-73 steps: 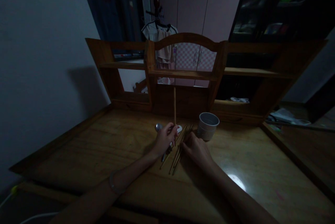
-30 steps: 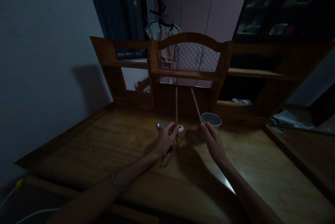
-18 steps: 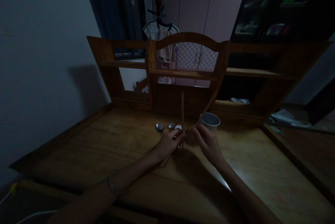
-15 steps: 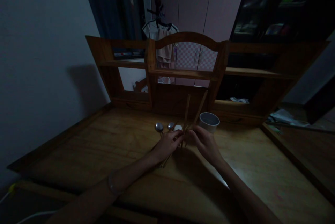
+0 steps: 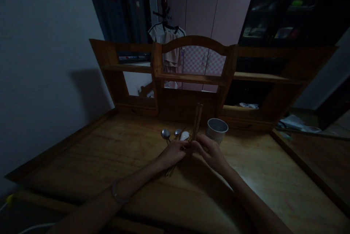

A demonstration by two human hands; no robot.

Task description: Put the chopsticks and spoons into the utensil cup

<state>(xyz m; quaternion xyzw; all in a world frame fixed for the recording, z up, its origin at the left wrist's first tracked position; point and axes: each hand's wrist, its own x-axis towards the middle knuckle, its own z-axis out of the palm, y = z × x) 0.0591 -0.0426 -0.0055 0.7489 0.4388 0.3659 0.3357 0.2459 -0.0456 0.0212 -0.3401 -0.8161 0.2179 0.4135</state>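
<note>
Two wooden chopsticks (image 5: 198,121) stand nearly upright, side by side, over the middle of the desk. My right hand (image 5: 212,153) is closed around their lower part. My left hand (image 5: 175,153) pinches at the same low part, its fingertips meeting those of my right hand; the exact grip is partly hidden. Just beyond my left hand lie a metal spoon (image 5: 165,134), a smaller metal spoon (image 5: 177,131) and a white spoon (image 5: 185,135). Thin stick ends (image 5: 171,170) poke out below my left wrist. A grey metal cup (image 5: 217,127) stands right behind my right hand.
The wooden desk (image 5: 109,153) carries a shelf unit (image 5: 191,77) along its back edge. A wall (image 5: 49,80) borders it on the left. Behind stand a clothes rack with garments (image 5: 171,49) and pink wardrobe doors (image 5: 203,7). The room is dim.
The two chopsticks were spread apart, one in each hand; they now stand together, the right one having swung left. My right hand has moved slightly left, against my left hand.
</note>
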